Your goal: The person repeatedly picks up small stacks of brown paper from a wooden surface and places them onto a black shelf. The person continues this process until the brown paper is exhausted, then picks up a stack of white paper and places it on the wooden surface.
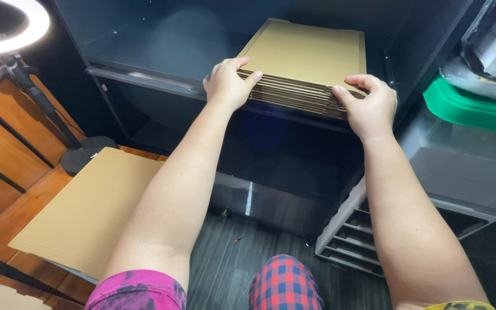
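- The left hand (pixel 227 85) grips the near left corner of a cardboard stack (pixel 308 63), fingers curled over the top sheet and the thumb hidden below the edge.
- The right hand (pixel 368 106) grips the near right corner of the same stack, fingers pressed against the layered edge and top, thumb lying along the top near the corner.
- Both hands are closed on the stack; neither is open.
- The stack is made of flat brown sheets, lying level on a dark shelf (pixel 144 77) inside a black cabinet (pixel 271 155), toward the right of that shelf.
- Its near edge overhangs the front lip of the shelf slightly, where the hands hold it.
- A single large cardboard sheet (pixel 81 212) lies flat on a wooden table (pixel 7 172) at the near left, well apart from the stack.
- A ring light (pixel 18 28) on a black stand glows at the far left.
- A clear bin with a green lid (pixel 472 109) sits to the right of the cabinet.
- A grey drawer unit (pixel 351 241) stands below that bin, at the near right.
- A checked red-and-blue knee (pixel 285 284) shows at the bottom, between the forearms.
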